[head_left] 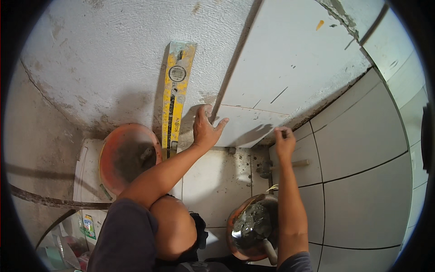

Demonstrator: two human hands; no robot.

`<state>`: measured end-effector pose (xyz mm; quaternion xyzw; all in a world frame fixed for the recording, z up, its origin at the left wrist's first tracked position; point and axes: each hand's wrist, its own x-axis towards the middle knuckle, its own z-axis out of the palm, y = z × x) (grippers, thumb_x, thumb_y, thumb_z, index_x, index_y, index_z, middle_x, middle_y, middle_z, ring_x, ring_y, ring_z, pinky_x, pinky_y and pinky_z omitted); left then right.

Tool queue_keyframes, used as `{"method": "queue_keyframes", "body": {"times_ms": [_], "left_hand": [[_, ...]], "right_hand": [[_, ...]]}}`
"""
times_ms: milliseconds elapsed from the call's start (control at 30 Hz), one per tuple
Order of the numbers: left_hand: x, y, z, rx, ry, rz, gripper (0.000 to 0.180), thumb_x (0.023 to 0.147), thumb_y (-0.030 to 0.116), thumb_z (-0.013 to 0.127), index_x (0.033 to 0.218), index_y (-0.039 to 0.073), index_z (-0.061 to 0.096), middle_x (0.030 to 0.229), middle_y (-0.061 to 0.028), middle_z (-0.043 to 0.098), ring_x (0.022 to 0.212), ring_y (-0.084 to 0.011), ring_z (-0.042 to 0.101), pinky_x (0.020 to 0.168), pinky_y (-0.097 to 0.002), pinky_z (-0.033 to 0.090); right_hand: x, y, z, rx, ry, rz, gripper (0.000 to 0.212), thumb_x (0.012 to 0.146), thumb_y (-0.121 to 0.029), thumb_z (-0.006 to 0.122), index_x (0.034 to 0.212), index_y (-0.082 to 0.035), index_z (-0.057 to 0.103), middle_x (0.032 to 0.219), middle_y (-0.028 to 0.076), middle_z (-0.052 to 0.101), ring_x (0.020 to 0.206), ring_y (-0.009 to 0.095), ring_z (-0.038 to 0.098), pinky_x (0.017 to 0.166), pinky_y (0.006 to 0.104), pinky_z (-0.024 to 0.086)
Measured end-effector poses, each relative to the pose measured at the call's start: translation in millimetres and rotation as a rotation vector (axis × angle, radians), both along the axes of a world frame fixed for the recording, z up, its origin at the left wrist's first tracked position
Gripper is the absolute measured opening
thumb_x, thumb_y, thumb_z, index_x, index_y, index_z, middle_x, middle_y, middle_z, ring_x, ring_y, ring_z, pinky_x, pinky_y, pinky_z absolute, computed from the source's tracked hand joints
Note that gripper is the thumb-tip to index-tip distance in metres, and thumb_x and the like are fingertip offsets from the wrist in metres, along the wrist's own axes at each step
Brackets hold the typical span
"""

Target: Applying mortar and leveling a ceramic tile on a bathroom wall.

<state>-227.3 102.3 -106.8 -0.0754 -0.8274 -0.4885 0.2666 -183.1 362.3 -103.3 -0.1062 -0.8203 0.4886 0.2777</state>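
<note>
My left hand [207, 129] is open, thumb and fingers spread, at the left edge of a small white wall tile [247, 124]. Whether its fingertips touch the tile edge is hard to tell. My right hand [285, 141] is closed in a pinch near that tile's right end, by the wall corner. Whatever its fingers hold, if anything, is too small to make out. Above the small tile sits a large white tile [290, 59] with dark streaks. A yellow spirit level [177, 86] leans upright against the wall, left of my left hand.
An orange bucket [108, 168] stands at the left. By my right forearm is a pan [232, 240] of wet grey mortar with a trowel handle [270, 252]. A wooden-handled tool [301, 163] lies near the tiled right wall [362, 204]. A dark hose [54, 199] crosses the left.
</note>
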Motion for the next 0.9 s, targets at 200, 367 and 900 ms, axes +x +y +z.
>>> {"method": "queue_keyframes", "body": {"times_ms": [200,367,900], "left_hand": [[-14,20,0,0.109,0.056,0.036,0.052,0.068,0.031,0.074,0.102,0.005,0.045,0.089,-0.0118,0.051,0.082,-0.0285,0.051,0.072,-0.0387,0.041],[-20,26,-1,0.139,0.079,0.077,0.047,0.067,0.032,0.074,0.095,0.005,0.049,0.085,-0.0110,0.051,0.078,-0.0278,0.049,0.069,-0.0384,0.041],[-30,20,-6,0.153,0.212,0.096,0.033,0.067,0.032,0.075,0.079,0.008,0.057,0.070,-0.0034,0.052,0.062,-0.0227,0.050,0.063,-0.0355,0.037]], "right_hand": [[-3,-68,9,0.638,0.043,0.019,0.067,0.076,-0.020,0.066,0.132,-0.002,0.034,0.094,0.014,0.054,0.082,0.026,0.054,0.071,0.0349,0.046],[-17,-87,-6,0.659,-0.108,-0.053,0.096,0.075,-0.024,0.067,0.138,0.003,0.001,0.103,0.020,0.049,0.089,0.035,0.052,0.075,0.0387,0.045],[-30,23,-47,-0.507,-0.094,-0.332,0.028,0.079,-0.016,0.062,0.101,0.000,0.055,0.079,0.003,0.055,0.067,0.015,0.050,0.062,0.0300,0.043]]}}
